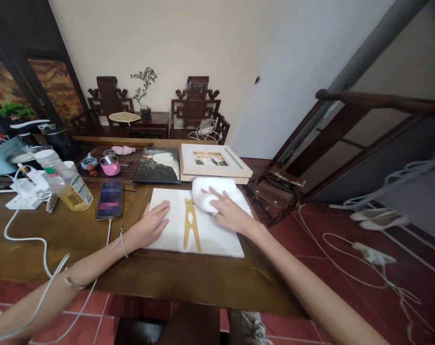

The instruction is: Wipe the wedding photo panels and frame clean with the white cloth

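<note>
Wiping a white board (210,237), mid-frame

The left hand (151,224) lies flat and open on the board's left edge, gripping nothing. The right hand (229,211) presses a white cloth (207,188) onto its top, fingers loosely spread. This looks like mid-wipe, and more strokes would call for steady bracing.

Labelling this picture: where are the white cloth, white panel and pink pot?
white cloth (211,184), head view, its upper fold.
white panel (217,242), head view, bare near right part.
pink pot (110,168), head view, its side wall.
</note>
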Demonstrator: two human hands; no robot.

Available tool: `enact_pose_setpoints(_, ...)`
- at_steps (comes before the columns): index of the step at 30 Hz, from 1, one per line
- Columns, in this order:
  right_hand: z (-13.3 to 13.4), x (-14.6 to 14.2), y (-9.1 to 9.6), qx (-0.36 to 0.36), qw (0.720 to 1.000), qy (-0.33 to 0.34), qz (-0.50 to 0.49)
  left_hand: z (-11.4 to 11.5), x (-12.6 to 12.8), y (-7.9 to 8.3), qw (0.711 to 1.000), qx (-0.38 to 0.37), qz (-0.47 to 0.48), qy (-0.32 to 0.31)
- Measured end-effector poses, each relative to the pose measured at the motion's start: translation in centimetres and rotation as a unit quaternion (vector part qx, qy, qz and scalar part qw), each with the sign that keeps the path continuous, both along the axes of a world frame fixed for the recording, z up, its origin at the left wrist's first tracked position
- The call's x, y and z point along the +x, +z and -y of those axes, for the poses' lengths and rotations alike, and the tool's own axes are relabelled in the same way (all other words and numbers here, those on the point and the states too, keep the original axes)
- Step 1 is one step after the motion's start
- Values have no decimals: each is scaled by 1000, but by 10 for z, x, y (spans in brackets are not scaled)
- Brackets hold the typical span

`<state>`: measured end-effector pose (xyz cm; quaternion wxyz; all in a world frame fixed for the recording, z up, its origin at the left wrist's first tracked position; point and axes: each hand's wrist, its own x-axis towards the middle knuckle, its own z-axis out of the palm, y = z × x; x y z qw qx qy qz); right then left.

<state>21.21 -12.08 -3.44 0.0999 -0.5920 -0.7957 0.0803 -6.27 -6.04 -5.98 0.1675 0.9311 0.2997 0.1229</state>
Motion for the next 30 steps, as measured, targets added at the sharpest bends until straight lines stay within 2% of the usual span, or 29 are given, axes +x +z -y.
enact_pose_setpoints(3, 41, -12, 10, -30, 999, 20, -7, 0, 1, 0, 1000, -1, -9, 0)
enact_pose_setpoints(7, 107, -28, 34, -90, 995, 44, -27, 1, 2, 0, 1000, 9, 0, -1)
enact_pose_setpoints(10, 132, -31, 45, -134, 989, 53, -39, 1, 2, -1, 1000, 13, 1, -4)
enact_pose_setpoints(13, 119, -23, 41, -125, 990, 40, -43, 1, 1, -2, 1000, 14, 3, -3)
enact_pose_setpoints(19, 21, 4, 10, -12, 999, 21, -27, 0, 1, 1, 1000, 7, -1, -3)
enact_pose_setpoints(22, -6, 7, 1, 13, 1000, -1, -14, 1, 1, 3, 1000, -3, -12, -1)
enact_pose_setpoints(25, 7, 0, 1, 6, 1000, 5, -10, 2, 1, 4, 1000, -1, -10, -2)
enact_pose_setpoints(30, 86, -22, 24, -65, 997, 31, -18, 1, 0, 1, 1000, 13, 4, -6)
